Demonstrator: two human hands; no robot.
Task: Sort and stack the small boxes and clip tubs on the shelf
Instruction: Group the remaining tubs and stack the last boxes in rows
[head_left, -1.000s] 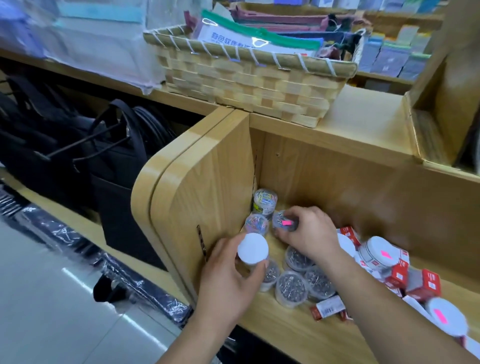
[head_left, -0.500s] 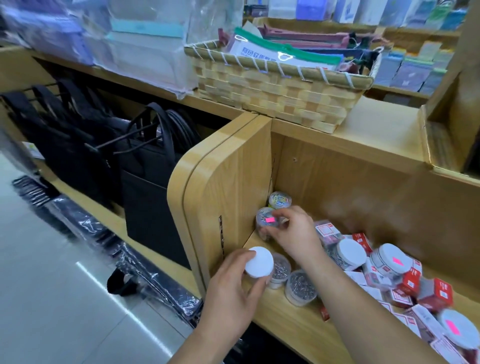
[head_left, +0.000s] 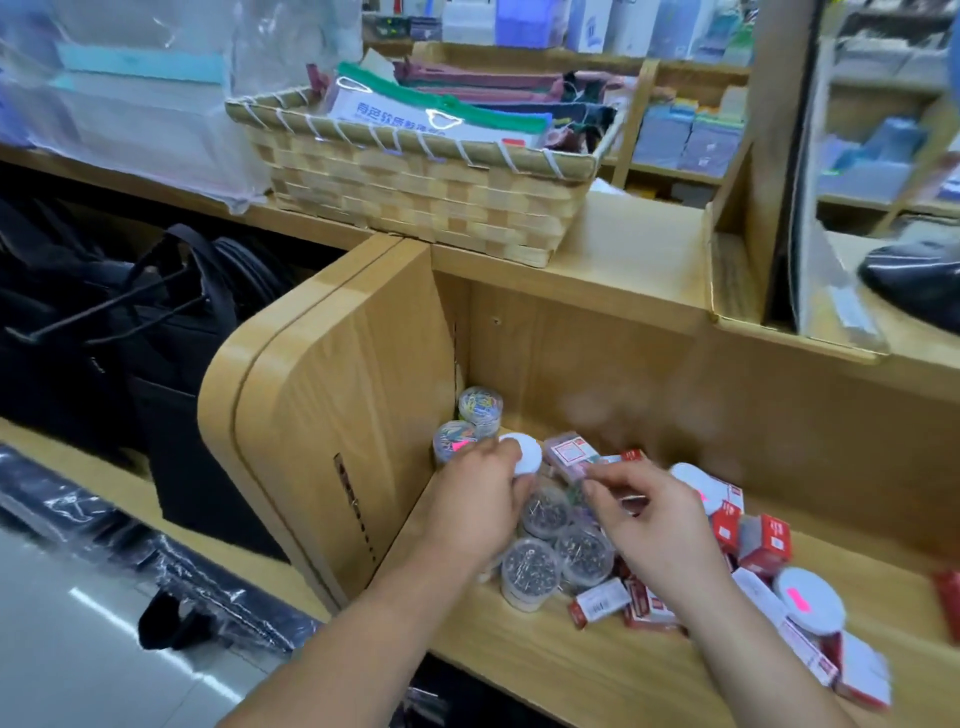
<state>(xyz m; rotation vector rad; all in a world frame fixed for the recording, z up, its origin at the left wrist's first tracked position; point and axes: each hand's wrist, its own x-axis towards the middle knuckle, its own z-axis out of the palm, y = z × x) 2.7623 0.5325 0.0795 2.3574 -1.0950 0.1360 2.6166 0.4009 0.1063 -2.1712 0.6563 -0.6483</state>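
My left hand (head_left: 475, 501) grips a white-lidded tub (head_left: 525, 453) just right of two clear tubs of coloured clips (head_left: 480, 406) that stand in the shelf's back left corner; the front corner tub (head_left: 453, 440) bears a pink sticker. My right hand (head_left: 657, 514) has its curled fingertips at the near end of a pink-labelled box (head_left: 569, 456); whether it holds the box is unclear. Three clear tubs of metal pins (head_left: 531, 569) stand under my hands. Red and white small boxes (head_left: 764, 540) and white-lidded tubs (head_left: 808, 597) lie jumbled to the right.
The wooden shelf (head_left: 545, 670) ends at a rounded side panel (head_left: 337, 415) on the left and a back wall. A woven basket (head_left: 415, 192) of pouches sits on the top above. Black bags (head_left: 130, 338) hang to the left, over the floor.
My left hand carried the white-lidded tub from the shelf's front edge back toward the corner tubs. My right hand let go of the pink-sticker tub and moved right to the pink-labelled box.
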